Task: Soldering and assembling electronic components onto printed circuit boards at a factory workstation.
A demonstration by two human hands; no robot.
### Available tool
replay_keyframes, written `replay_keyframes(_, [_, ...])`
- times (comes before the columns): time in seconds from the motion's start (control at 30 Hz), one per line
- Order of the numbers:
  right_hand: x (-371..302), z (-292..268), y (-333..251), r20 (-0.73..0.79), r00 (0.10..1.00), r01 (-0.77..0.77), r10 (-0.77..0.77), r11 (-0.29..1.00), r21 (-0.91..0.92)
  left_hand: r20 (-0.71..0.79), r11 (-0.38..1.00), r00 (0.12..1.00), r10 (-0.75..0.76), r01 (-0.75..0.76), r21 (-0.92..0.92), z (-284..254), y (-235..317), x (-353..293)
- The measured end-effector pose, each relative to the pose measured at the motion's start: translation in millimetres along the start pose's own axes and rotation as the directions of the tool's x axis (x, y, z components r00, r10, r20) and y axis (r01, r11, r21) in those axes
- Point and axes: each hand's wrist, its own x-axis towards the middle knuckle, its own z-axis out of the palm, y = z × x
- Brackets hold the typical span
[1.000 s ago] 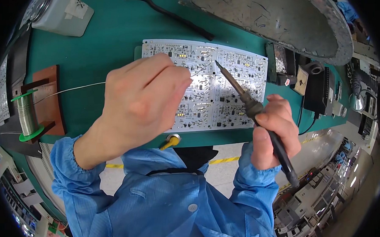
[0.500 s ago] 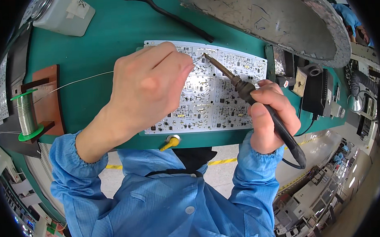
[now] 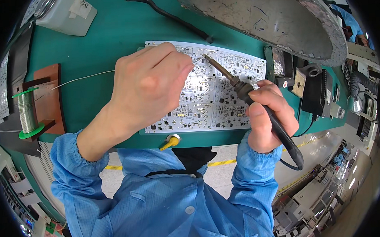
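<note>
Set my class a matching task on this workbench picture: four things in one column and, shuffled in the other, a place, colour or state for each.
Things
1. soldering iron
2. solder spool
3. circuit board panel
4. pale container

Descriptions
A. green at both ends
B. at the picture's upper left
C. held in the right hand
D. lying flat, partly hidden by the left hand

Pairs: 1-C, 2-A, 3-D, 4-B

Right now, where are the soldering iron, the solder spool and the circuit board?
Soldering iron (image 3: 243, 90), head view: its dark collar.
Solder spool (image 3: 27, 113), head view: the wound wire.
Circuit board (image 3: 205, 91), head view: near its middle.
</note>
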Motion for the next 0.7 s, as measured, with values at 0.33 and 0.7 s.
replay_keyframes(0.33, [-31.0, -24.3, -32.6, 0.017, 1.000, -0.015, 0.014, 0.998, 0.056, 0.182, 0.960, 0.981, -0.061, 0.108, -0.258, -32.3, 28.5, -26.1])
replay_keyframes(0.7, [-41.6, -16.9, -42.8, 0.118, 0.993, -0.031, 0.027, 0.999, 0.035, 0.236, 0.990, 0.971, 0.041, -0.007, -0.143, -23.1, 30.5, -38.0])
